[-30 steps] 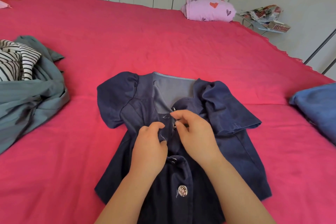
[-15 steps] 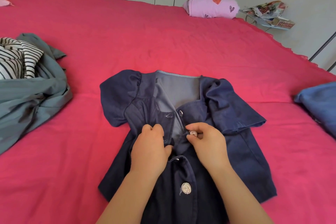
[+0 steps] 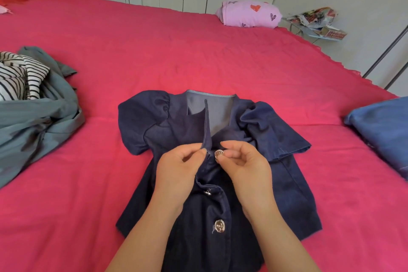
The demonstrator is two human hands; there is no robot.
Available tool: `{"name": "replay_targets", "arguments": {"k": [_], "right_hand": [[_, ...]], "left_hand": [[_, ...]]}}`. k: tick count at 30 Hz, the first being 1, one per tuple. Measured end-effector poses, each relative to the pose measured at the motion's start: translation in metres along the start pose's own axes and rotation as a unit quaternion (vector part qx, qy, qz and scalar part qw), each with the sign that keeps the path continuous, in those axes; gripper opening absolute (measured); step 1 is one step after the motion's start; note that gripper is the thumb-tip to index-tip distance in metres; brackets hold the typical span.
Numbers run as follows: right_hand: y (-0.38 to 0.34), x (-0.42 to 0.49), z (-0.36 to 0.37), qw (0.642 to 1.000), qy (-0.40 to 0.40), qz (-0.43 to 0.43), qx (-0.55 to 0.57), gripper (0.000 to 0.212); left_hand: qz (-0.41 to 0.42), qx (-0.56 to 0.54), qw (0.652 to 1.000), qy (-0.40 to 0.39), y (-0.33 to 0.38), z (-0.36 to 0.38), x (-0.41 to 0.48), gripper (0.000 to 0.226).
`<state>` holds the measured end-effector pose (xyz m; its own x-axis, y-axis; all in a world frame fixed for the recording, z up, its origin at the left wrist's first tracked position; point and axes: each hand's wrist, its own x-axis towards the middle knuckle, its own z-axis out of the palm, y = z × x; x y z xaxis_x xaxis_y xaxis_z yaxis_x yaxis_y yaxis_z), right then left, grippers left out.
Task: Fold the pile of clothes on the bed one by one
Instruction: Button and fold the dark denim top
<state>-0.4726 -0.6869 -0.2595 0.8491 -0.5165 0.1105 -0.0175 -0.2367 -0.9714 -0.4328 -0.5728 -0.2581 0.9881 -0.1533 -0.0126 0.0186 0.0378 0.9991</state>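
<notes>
Head view: blouse edge [image 3: 206, 130] between left fingers [image 3: 192, 147], its button [image 3: 219, 153] between right fingers [image 3: 232, 146].

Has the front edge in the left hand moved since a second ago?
Yes. The edge has lifted off the top, now standing up, tip nearing the neckline, away from the lower button.

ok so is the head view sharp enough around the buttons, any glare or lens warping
Head view: soft even daylight on the navy short-sleeved denim top; the round silver button pinched by the right hand glints but is readable, no motion blur; the left hand pinching the front edge is sharp too; wide-angle warping at the edges, where the dark metal pole leans.
</notes>
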Motion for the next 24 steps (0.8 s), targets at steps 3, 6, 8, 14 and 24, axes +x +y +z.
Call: {"name": "replay_targets", "arguments": {"k": [3,6,8,14,24], "right_hand": [[0.0026,-0.002,0.0035,1.0,0.013,0.004,0.019,0.023],[0.0032,-0.0014,0.0046,1.0,0.01,0.0,0.007,0.023],[0.0014,-0.0012,0.0047,1.0,0.001,-0.014,-0.017,0.024],[0.0034,-0.0026,0.0074,0.998,0.001,-0.027,-0.057,0.02],[-0.0011,-0.0053,0.0041,0.994,0.014,-0.051,-0.099,0.029]], "left_hand": [[-0.013,-0.001,1.0,0.003,-0.0018,0.0004,0.0006,0.017],[-0.023,0.015,1.0,-0.003,-0.0028,-0.0017,0.0023,0.015],[-0.011,0.035,0.999,-0.012,-0.0008,-0.0029,0.0023,0.017],[0.008,0.071,0.997,-0.017,0.0004,-0.0041,0.0014,0.022],[0.061,0.159,0.984,-0.058,-0.002,-0.0066,0.0025,0.021]]}}
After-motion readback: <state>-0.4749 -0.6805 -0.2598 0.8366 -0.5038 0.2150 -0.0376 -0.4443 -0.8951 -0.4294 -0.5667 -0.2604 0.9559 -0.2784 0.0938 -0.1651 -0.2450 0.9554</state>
